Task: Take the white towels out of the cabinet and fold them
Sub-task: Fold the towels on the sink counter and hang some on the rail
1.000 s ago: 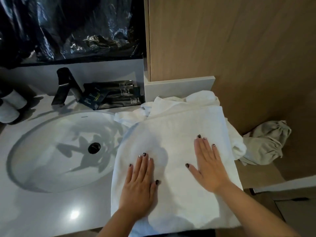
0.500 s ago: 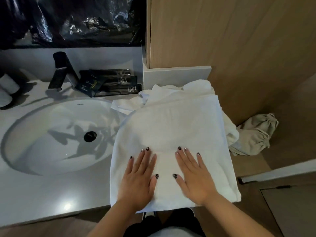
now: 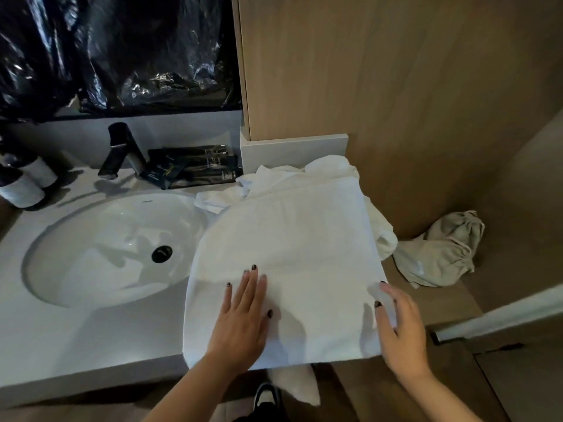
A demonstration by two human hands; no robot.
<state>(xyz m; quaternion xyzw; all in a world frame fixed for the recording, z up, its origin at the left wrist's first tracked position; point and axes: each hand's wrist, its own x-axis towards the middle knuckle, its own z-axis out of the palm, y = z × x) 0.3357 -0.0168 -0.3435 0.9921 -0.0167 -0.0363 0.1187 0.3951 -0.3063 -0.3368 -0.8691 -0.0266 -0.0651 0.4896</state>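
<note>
Two white-labelled bottles [image 3: 26, 184] far left on bench [image 3: 91, 339]. One oval sink [image 3: 100, 248], one black tap [image 3: 117, 150]. Folded white towel [image 3: 289, 269] on bench right of sink, over rumpled white towels [image 3: 274, 181]. Left hand [image 3: 243, 315] flat, fingers straight, pressing towel. Right hand [image 3: 399, 327] relaxed at towel's right edge. One beige cloth [image 3: 441, 251] far right.

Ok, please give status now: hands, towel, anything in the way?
Left hand flat on towel. Right hand at towel's right edge, grip unclear. Crumpled white cloth behind towel.
</note>
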